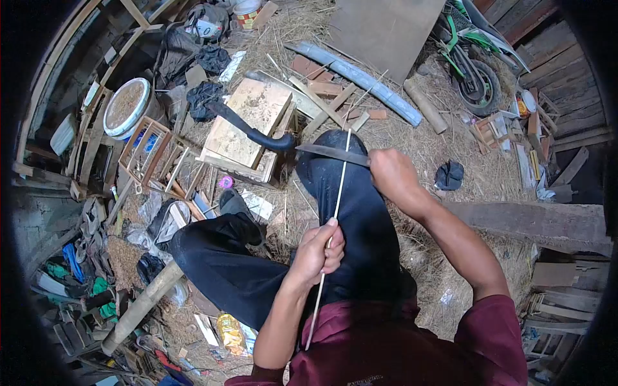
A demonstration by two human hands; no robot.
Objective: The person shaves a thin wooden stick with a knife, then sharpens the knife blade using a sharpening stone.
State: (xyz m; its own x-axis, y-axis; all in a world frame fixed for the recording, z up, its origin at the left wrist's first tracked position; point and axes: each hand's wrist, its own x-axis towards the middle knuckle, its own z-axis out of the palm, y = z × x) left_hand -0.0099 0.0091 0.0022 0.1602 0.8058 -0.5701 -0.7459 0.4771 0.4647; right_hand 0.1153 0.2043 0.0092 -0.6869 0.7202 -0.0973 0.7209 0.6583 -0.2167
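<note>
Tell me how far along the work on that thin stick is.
Looks done: the stick is already slender and pale along its visible length. In hand: the left hand grips it while the right hand holds a knife, its blade across the stick near the upper end. Left: probably some trimming around the blade, but how much, I can't tell.

- Floor [463, 270], strewn with straw; pale light across the middle, shadow at the margins.
- Plank wall [566, 83], wooden, upper right.
- Grey wall [46, 215], rough, left edge.
- Panel [386, 38], flat, grey-brown, top centre.
- Motorbike [475, 71], green and white, upper right.
- Beam [534, 222], thick, wooden, right side.
- Bucket [126, 108], white-rimmed, upper left.
- Slatted crate [147, 152], wooden, just beside the bucket.
</note>
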